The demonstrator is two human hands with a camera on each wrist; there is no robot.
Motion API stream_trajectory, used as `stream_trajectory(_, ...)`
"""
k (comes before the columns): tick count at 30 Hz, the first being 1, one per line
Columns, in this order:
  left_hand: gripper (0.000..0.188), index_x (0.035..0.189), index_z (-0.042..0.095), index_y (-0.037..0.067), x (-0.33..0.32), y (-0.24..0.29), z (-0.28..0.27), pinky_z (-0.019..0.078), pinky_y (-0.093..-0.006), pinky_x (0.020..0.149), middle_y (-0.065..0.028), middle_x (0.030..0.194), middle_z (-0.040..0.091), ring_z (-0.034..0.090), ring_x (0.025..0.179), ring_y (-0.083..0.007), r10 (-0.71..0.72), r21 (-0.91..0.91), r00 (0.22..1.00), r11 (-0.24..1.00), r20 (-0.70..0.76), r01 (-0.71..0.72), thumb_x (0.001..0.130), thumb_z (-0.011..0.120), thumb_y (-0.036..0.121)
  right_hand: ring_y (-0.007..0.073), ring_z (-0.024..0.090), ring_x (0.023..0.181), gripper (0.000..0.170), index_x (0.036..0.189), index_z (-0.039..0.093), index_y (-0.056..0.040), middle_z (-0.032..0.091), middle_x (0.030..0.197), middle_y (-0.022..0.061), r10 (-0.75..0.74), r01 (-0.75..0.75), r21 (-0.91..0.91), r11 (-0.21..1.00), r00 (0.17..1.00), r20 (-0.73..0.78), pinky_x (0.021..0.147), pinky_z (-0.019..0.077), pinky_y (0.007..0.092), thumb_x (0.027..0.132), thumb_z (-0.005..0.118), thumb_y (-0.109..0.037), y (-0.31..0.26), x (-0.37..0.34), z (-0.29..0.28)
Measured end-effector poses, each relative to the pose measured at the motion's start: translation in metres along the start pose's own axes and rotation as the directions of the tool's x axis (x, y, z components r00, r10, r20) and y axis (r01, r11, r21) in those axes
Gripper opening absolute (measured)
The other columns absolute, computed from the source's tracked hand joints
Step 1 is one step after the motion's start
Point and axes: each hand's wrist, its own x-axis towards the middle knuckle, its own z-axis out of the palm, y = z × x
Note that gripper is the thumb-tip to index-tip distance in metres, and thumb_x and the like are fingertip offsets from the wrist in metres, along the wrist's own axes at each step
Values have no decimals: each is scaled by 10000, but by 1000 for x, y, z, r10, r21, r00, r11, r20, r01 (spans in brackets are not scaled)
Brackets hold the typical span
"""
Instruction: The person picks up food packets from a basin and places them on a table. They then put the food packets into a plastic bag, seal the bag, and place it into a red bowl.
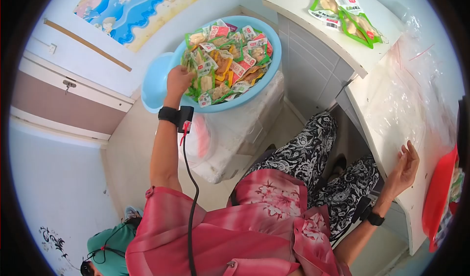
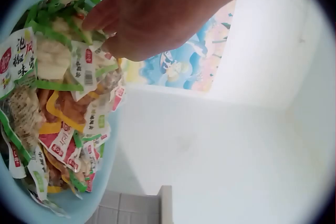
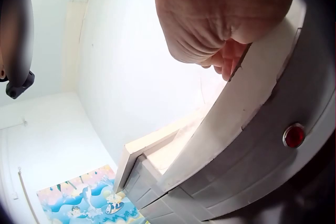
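Observation:
My left hand [image 1: 180, 79] is at the near left side of a blue basin [image 1: 278, 51] heaped with vacuum-packed snack packets [image 1: 240, 66]. Its thumb and fingers pinch a green-edged snack packet [image 2: 86, 35] at the top of the heap, partly hidden by the hand in the left wrist view. Over the white counter [image 1: 391, 149] on the right is my right hand [image 1: 404, 171], palm turned up and fingers loosely bent, holding nothing. Clear plastic bags [image 1: 411, 95] lie on the counter just beyond it.
Green-edged packets [image 1: 347, 19] lie on the raised counter part. Beside my right hand stands a red tray [image 1: 440, 193]. The basin rests on a plastic-wrapped white box [image 1: 230, 149], with another blue basin [image 1: 155, 80] behind. Another person in green [image 1: 110, 244] is at lower left.

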Motion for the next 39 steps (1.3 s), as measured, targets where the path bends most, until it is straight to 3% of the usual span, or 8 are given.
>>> stream_trajectory(6, 910, 1381, 551, 20, 36, -21, 34, 524, -470, 954, -211, 1251, 586, 569, 1211, -374, 249, 422, 955, 892, -159, -162, 672, 912, 463, 211, 669, 1151, 284, 1313, 616, 22, 664, 1342, 132, -9, 9, -74, 997, 1000, 5, 992, 543, 343, 1063, 493, -32, -10, -2, 2)
stream_trajectory(11, 1159, 1531, 411, 48, 31, 15, 21, 521, -471, 961, -225, 1400, 528, 516, 1293, -407, 202, 551, 953, 833, -226, -45, 642, 898, 610, 201, 675, 1121, 279, 1303, 629, 10, 673, 1327, 116, -11, 11, -161, 987, 1000, 5, 980, 549, 343, 1063, 494, -36, -19, -4, 6)
stream_trajectory(13, 1234, 1582, 323, 29, 39, 5, 26, 511, -474, 995, -254, 1459, 496, 501, 1335, -428, 269, 572, 935, 815, -233, -92, 671, 865, 660, 198, 675, 1114, 282, 1305, 631, 4, 675, 1325, 108, -13, 15, -183, 983, 1000, 7, 979, 550, 342, 1062, 494, -33, -21, -5, 8)
stream_trajectory(16, 1309, 1613, 202, -24, 60, 5, 32, 485, -483, 1047, -300, 1523, 432, 506, 1344, -490, -15, 187, 996, 982, -89, 31, 726, 769, 755, 195, 674, 1109, 289, 1311, 631, -3, 676, 1324, 100, -18, 21, -208, 978, 1000, 15, 979, 549, 340, 1058, 492, -24, -21, -4, 9)
stream_trajectory(19, 1301, 1597, 187, -80, 70, 5, 39, 465, -475, 1071, -336, 1457, 499, 557, 1293, -504, -148, 169, 988, 976, 39, 139, 772, 692, 789, 193, 674, 1110, 295, 1313, 631, -6, 676, 1324, 98, -28, 34, -223, 974, 999, 30, 980, 547, 337, 1053, 490, -11, -21, -4, 9)
stream_trajectory(27, 1126, 1572, 243, -87, 141, -69, 34, 484, -449, 1045, -340, 1314, 630, 609, 1261, -442, -59, 208, 993, 977, 107, 36, 765, 747, 516, 190, 684, 1097, 301, 1312, 634, -9, 684, 1301, 94, -18, 22, -228, 973, 1000, 24, 978, 546, 329, 1051, 484, 11, -23, -5, 11)
stream_trajectory(35, 879, 1478, 399, -31, 132, -73, 57, 546, -477, 930, -295, 1241, 683, 674, 1136, -451, 66, 368, 998, 928, -12, -57, 780, 747, 375, 186, 685, 1089, 274, 1311, 630, 0, 690, 1281, 109, -47, 56, -261, 964, 998, 40, 991, 542, 326, 1069, 506, -27, -21, -6, 10)
stream_trajectory(39, 684, 1417, 471, 36, 93, -41, 27, 558, -490, 885, -269, 1172, 714, 696, 1070, -445, -17, 383, 993, 922, -115, 60, 818, 706, 267, 181, 686, 1062, 268, 1295, 635, 7, 696, 1250, 101, -31, 34, -216, 976, 999, 16, 980, 533, 317, 1065, 500, -13, -29, -7, 13)
